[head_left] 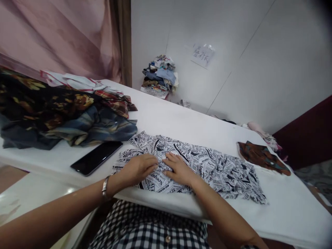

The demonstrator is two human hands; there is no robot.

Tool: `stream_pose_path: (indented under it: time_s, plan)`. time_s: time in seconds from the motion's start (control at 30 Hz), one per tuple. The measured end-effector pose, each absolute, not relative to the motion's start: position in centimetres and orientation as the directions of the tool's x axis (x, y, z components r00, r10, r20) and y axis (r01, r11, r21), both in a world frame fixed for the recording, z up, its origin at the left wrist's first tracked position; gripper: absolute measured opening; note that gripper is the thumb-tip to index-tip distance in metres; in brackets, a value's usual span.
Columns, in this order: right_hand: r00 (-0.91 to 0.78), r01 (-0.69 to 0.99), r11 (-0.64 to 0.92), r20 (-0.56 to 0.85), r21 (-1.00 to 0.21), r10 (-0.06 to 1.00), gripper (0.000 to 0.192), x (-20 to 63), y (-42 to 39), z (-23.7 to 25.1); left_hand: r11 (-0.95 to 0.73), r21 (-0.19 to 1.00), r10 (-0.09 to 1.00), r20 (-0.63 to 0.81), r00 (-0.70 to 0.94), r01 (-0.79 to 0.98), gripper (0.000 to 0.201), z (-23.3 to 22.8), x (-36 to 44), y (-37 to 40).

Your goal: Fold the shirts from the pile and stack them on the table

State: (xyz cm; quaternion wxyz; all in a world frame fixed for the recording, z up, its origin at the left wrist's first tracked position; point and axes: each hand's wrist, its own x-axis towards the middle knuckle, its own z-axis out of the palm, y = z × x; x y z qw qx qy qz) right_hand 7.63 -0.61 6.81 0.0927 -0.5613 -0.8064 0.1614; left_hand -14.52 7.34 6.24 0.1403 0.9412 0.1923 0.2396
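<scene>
Both hands rest palm-down on the newsprint-pattern garment (197, 166), which lies flat on the white table (285, 207) at its near edge. The left hand (138, 168) is spread loosely with fingers extended toward 3 o'clock; it presses the cloth and grips nothing. The right hand (178, 169) lies the same way, fingers pointing toward 9 o'clock, unclenched, with its fingertips almost meeting those of the left over a small gather of fabric.

Judged procedure for the smoothing or folding in hand: keep both palms flat, apply even downward pressure, and draw outward from the centre so the crease does not bunch. Hold the near hem against the table edge to stop the cloth sliding off toward the lap.

The garment runs under both hands and extends mainly toward 3 o'clock of the right hand; its collar end lies at about 12 o'clock of the left hand.

A black phone (96, 157) lies at 10 o'clock of the left hand, apart from the garment. Beyond it, at 10 to 11 o'clock, sits a heap of dark clothes (59, 117). A brown patterned cloth (261, 156) lies at 2 o'clock of the right hand. A stack of folded fabrics (159, 77) stands against the wall at 12 o'clock.
</scene>
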Motion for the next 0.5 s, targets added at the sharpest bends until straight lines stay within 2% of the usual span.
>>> stream_pose_path:
  time_s: [0.17, 0.23, 0.3, 0.4, 0.5]
  plan:
    - [-0.229, 0.884, 0.261, 0.127, -0.389, 0.965, 0.039, 9.9, -3.8, 7.1, -0.829, 0.241, 0.559, 0.355, 0.749, 0.505, 0.041, 6.1, -13.3, 11.3]
    - [-0.101, 0.913, 0.171, 0.203, -0.37, 0.974, 0.038, 12.2, -5.1, 7.2, -0.78, 0.17, 0.625, 0.264, 0.734, 0.602, 0.046, 5.5, -12.8, 12.8]
    - [0.071, 0.939, 0.016, 0.241, -0.344, 0.968, 0.041, 14.8, -6.3, 6.9, -0.731, 0.09, 0.68, 0.175, 0.712, 0.676, 0.046, 5.0, -12.5, 13.8]
    - [0.254, 0.93, -0.205, 0.131, -0.306, 0.958, 0.049, 17.9, -7.7, 5.4, -0.695, 0.049, 0.718, 0.104, 0.688, 0.718, 0.043, 4.6, -12.4, 14.7]
    - [0.258, 0.916, -0.249, -0.013, -0.314, 0.966, 0.057, 19.2, -8.4, 3.8, -0.672, 0.088, 0.741, 0.06, 0.669, 0.736, 0.042, 5.0, -12.4, 15.0]
